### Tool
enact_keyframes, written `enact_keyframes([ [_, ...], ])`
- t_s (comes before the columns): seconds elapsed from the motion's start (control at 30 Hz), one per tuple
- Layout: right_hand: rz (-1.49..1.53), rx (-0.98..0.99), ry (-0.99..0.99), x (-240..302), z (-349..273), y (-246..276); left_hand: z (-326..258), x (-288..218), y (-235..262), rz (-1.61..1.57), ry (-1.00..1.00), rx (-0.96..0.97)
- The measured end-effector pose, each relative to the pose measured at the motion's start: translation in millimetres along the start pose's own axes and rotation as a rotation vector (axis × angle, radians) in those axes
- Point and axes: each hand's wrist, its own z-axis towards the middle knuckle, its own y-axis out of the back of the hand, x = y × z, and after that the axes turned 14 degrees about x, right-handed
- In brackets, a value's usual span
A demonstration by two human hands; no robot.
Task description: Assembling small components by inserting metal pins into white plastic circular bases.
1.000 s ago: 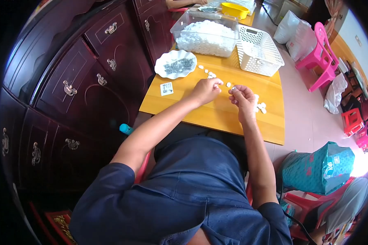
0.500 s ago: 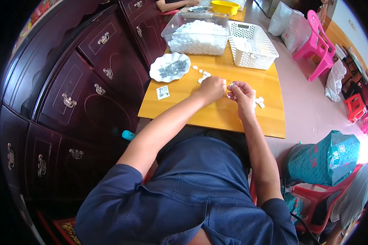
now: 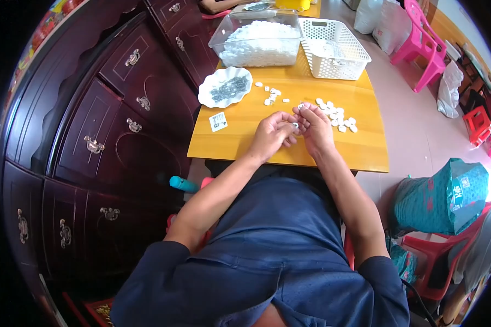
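Over the near part of the wooden table (image 3: 223, 144), my two hands almost touch. My left hand (image 3: 270, 135) pinches a small white plastic piece (image 3: 295, 125) between thumb and fingers. Another small white piece shows at the fingertips of my right hand (image 3: 317, 129), whose fingers are curled together. Several loose white pieces (image 3: 337, 115) lie spread just right of that hand. A smaller group of white pieces (image 3: 273, 94) sits beyond my left hand. Left of these is a white scalloped dish (image 3: 208, 98) with small dark grey parts in it.
A clear bin (image 3: 218, 41) heaped with white pieces and a white perforated basket (image 3: 352, 70) stand at the far side. A small printed card (image 3: 217, 122) lies near the left edge. Dark cabinets (image 3: 114, 109) line the left; a teal bag (image 3: 436, 196) rests at right.
My left hand has drawn back toward me and turned, so the white piece in its fingers now shows. The right hand has shifted slightly left, and the pieces beside it are less covered.
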Motion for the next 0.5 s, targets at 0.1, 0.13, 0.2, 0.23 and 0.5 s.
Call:
enact_keyframes([
  [0.1,0.17,0.007,0.012,-5.9,4.0,2.9,1.1,1.0,-19.0,0.03,-0.006,0.022],
  [0.13,0.212,-0.017,-0.006,-6.1,4.9,2.2,0.7,1.7,-22.2,0.037,-0.008,0.012],
  [0.2,0.263,-0.047,-0.015,-4.2,5.2,3.0,0.1,2.3,-22.1,0.178,-0.015,0.035],
  [0.23,0.263,-0.036,-0.042,-3.1,5.1,4.2,-0.4,0.9,-22.2,0.315,-0.03,0.047],
  [0.5,0.256,-0.004,-0.068,0.1,5.3,2.1,-11.0,-5.1,-22.7,0.322,0.01,0.082],
])
